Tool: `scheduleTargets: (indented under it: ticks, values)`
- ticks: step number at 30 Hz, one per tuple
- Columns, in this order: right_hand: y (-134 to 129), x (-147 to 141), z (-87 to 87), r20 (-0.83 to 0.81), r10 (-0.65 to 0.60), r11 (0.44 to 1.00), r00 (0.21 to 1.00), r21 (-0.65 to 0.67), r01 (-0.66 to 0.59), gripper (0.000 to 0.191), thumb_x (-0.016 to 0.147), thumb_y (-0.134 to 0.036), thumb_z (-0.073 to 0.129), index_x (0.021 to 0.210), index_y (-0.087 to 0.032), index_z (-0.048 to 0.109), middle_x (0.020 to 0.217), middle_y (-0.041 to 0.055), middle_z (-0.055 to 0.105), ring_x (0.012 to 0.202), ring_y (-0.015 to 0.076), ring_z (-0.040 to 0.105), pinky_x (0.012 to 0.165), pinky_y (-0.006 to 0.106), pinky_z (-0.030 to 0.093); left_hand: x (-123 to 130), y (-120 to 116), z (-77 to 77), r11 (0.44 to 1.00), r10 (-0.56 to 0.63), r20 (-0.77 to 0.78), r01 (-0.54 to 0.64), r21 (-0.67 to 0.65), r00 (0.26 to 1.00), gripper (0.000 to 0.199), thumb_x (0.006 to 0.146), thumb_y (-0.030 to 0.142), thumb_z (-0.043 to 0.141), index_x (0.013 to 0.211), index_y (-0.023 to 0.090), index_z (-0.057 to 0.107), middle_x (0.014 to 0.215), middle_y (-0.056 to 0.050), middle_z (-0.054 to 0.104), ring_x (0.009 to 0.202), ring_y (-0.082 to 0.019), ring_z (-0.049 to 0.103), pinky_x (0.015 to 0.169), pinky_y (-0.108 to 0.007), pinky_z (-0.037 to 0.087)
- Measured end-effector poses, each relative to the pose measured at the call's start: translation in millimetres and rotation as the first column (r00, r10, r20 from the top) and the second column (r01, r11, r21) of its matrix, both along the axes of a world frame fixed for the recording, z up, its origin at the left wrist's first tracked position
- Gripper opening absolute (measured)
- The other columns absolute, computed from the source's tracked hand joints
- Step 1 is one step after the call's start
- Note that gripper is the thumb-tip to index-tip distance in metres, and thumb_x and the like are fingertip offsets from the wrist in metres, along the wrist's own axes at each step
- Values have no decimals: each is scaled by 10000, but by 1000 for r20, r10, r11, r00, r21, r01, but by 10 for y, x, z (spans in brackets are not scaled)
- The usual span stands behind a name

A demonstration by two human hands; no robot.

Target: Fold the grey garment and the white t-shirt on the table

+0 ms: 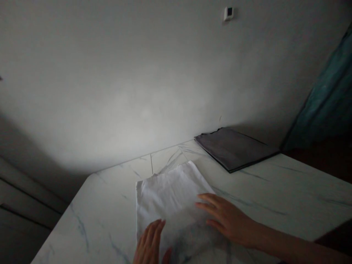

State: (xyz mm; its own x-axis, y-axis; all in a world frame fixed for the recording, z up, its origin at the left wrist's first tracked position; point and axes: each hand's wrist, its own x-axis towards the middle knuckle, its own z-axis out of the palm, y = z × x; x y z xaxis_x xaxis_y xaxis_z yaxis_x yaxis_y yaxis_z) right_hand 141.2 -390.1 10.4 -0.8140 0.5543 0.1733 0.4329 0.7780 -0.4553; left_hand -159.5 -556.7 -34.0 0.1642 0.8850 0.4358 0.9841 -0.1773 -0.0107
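A white cloth (pixel 170 190), which looks like a folded garment, lies flat on the marble-patterned table. Its lower part carries a grey, blurry print and runs out of view at the bottom. On the cloth's left side rests my left hand (pixel 151 242), fingers stretched out and thumb apart. My right hand (pixel 222 216) reaches in from the right, with its fingers spread over the cloth's right edge. Neither hand grips anything that I can see.
A folded dark grey cloth (pixel 233 148) with black edges lies at the table's back right, by the wall. The white table (pixel 96 205) meets the wall behind. A teal curtain (pixel 327 95) hangs at right; pale drawers (pixel 24 209) stand at left.
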Motion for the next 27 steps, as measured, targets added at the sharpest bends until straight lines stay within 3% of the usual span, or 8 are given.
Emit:
scheduleTargets:
  ticks: [2, 4, 11, 16, 18, 20, 23, 27]
  values:
    - [71, -260, -38, 48, 254, 967, 966, -13, -253, 566, 943, -455, 476, 1478, -310, 361, 1559, 67, 317, 1416, 267, 297, 1152, 483, 258, 157, 254, 9, 988, -148, -82, 144, -53, 986, 725, 921, 469, 448, 1524, 200, 149, 1436, -122, 498, 1312, -256, 480, 1012, -380, 480]
    - [209, -340, -183, 101, 288, 958, 952, -19, -287, 650, 928, -568, 451, 1503, -303, 300, 1578, 75, 256, 1440, 282, 231, 1168, 515, 203, 102, 362, -78, 965, -240, -148, 220, -142, 959, 812, 903, 573, 425, 1526, 222, 41, 1485, -115, 423, 1345, -287, 435, 1026, -415, 467]
    - [583, -216, -590, 33, -273, 952, 962, 155, 265, 707, 899, -543, 508, 1496, -205, 340, 1563, 136, 264, 1436, 381, 189, 1136, 608, 218, -699, 288, -308, 972, -26, -170, -15, -234, 985, 682, 910, 527, 443, 1478, 404, 87, 1511, -25, 360, 1343, -302, 431, 1022, -473, 469]
    - [725, -921, -367, 15, 83, 985, 996, 148, -84, 677, 920, -521, 500, 1507, -248, 302, 1580, 79, 240, 1447, 266, 213, 1186, 478, 173, -647, 990, 3, 963, -87, -115, 54, -262, 990, 591, 971, 424, 341, 1496, 342, 82, 1576, -17, 218, 1440, -241, 260, 1152, -464, 308]
    - [920, -1047, -342, 40, 64, 991, 997, 117, -69, 630, 928, -533, 476, 1482, -252, 364, 1567, 84, 279, 1437, 261, 245, 1185, 473, 170, -785, 1212, 40, 948, -95, -101, 59, -313, 990, 543, 977, 430, 311, 1491, 356, 153, 1571, -5, 250, 1442, -224, 256, 1162, -464, 283]
    - [1164, -1020, -361, 73, -140, 985, 987, 107, 132, 596, 933, -506, 473, 1461, -236, 407, 1558, 103, 299, 1433, 290, 252, 1173, 500, 182, -1045, 1314, 10, 943, 46, -74, -68, -325, 996, 511, 976, 419, 284, 1480, 343, 257, 1564, -15, 286, 1443, -249, 252, 1158, -513, 269]
    - [1469, -888, -409, 74, -519, 851, 851, 137, 507, 605, 919, -438, 510, 1449, -162, 418, 1538, 165, 325, 1414, 353, 274, 1148, 532, 209, -1432, 1330, -54, 886, 400, 25, -379, -268, 916, 546, 938, 404, 312, 1437, 202, 404, 1500, -118, 414, 1392, -306, 359, 1117, -549, 318]
    - [1624, -907, -416, -37, -619, 777, 785, 119, 618, 592, 863, -358, 599, 1387, -121, 458, 1386, 215, 512, 1280, 335, 470, 1037, 433, 377, -1584, 1407, 10, 804, 588, 255, -520, -289, 767, 620, 818, 466, 443, 1284, 65, 525, 1183, -194, 661, 1142, -310, 602, 1012, -455, 448]
